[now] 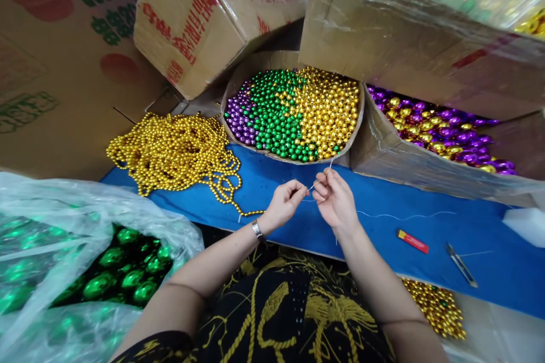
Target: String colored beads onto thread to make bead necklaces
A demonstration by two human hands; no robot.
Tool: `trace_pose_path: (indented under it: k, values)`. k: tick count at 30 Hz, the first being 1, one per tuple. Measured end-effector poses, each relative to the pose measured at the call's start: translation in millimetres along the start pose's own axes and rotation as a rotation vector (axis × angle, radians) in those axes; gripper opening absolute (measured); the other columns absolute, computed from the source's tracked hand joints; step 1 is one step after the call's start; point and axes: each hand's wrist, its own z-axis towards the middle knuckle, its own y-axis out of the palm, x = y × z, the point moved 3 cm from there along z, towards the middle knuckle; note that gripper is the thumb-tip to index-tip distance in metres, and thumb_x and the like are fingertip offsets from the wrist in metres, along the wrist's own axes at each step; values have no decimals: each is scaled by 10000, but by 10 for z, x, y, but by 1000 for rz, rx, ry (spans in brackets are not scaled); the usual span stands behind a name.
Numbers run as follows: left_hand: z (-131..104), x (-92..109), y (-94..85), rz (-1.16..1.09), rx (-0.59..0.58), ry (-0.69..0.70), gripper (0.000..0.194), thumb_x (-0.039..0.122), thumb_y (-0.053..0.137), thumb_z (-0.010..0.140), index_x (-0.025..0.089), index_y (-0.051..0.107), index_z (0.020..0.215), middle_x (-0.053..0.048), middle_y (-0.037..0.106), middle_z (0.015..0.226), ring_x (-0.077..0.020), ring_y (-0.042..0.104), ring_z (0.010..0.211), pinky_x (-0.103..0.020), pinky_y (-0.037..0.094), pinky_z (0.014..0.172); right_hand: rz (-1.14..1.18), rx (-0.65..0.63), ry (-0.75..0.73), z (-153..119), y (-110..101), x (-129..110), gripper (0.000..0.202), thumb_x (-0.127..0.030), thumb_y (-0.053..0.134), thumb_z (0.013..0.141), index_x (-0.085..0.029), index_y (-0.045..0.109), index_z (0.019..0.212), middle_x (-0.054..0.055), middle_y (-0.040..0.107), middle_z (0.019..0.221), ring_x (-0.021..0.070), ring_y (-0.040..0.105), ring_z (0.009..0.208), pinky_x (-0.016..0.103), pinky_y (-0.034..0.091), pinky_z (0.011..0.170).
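Above the blue table (374, 198), my left hand (287, 201) pinches a thin white string (314, 184). My right hand (334, 195), close beside it, grips the same string between thumb and fingers, and a short end sticks up past the fingertips. A pile of gold bead strands (174, 147) lies to the left, with one strand trailing to my left wrist. Just beyond my hands stands a cardboard tub (293, 160) of loose purple, green and gold beads (293, 113).
A red lighter (413, 241) and a utility knife (462, 265) lie at the right. Cardboard boxes (221, 17) crowd the back. Another box (426, 178) holds purple and gold balls. A plastic bag (97, 207) of green balls (128, 272) is at the lower left. Gold beads (438, 309) sit below the table edge.
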Motion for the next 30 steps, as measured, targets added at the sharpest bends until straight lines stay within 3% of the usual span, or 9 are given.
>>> trace_pose_path:
  k: [6,10,13,15,17,21,23,26,30]
  values:
    - [36,78,-29,18,-122,49,362,488,598,875,133,643,821,-12,578,694,-103,456,610,-234,368,592,-89,-47,-90,-17,-10,-232,351,-403,705,787,-233,401,827,-73,329,661,51,366,526,149,358,445]
    - [130,80,-156,106,-221,145,284,423,583,910,161,683,952,-85,679,998,-172,596,921,-303,465,817,-250,-58,-369,-154,77,-388,176,-421,477,947,-265,402,913,-48,322,714,93,478,666,279,562,675]
    - [161,-44,-199,132,-320,116,382,409,583,914,202,610,1234,-117,639,1204,-176,616,976,-326,488,843,-450,-56,-576,-248,130,-426,110,-380,354,997,-287,413,989,-40,333,715,110,510,704,373,576,815]
    - [154,-149,-184,128,-382,23,451,423,586,909,182,567,1289,-120,667,1128,-142,627,806,-291,501,730,-622,-41,-688,-271,106,-430,117,-349,338,1005,-289,426,1054,-28,398,734,119,536,723,391,564,858]
    - [136,-202,-161,144,-393,-29,405,438,570,913,138,619,1180,-101,694,984,-110,588,672,-253,475,636,-882,-78,-789,-263,55,-421,154,-306,380,995,-277,462,1123,-2,484,789,135,557,764,414,545,908]
    - [83,-111,-148,136,-386,-18,339,425,551,921,118,653,1023,-74,691,861,-98,561,644,-224,449,605,-1558,-320,-985,-220,-20,-288,206,-204,513,927,-258,638,1082,25,506,781,166,490,770,525,453,1047]
    - [41,-17,-186,134,-419,-21,335,409,559,914,120,643,1064,-71,692,849,-109,580,664,-223,454,610,-1759,-341,-1062,-223,-50,-214,225,-163,503,918,-257,692,996,22,462,731,166,435,744,577,412,1078]
    - [-54,137,-372,301,-479,22,338,390,568,906,140,642,1122,-51,690,819,-117,587,667,-216,440,607,-1865,-266,-1112,-300,-130,-197,210,-173,507,917,-230,698,847,32,449,749,168,401,763,603,385,1095]
    - [-244,268,-902,710,-528,60,276,414,572,898,186,710,974,-24,688,759,-126,579,624,-219,411,607,-1887,-121,-1041,-492,-494,-332,178,-265,589,894,-224,656,734,36,428,800,177,398,821,624,355,1104]
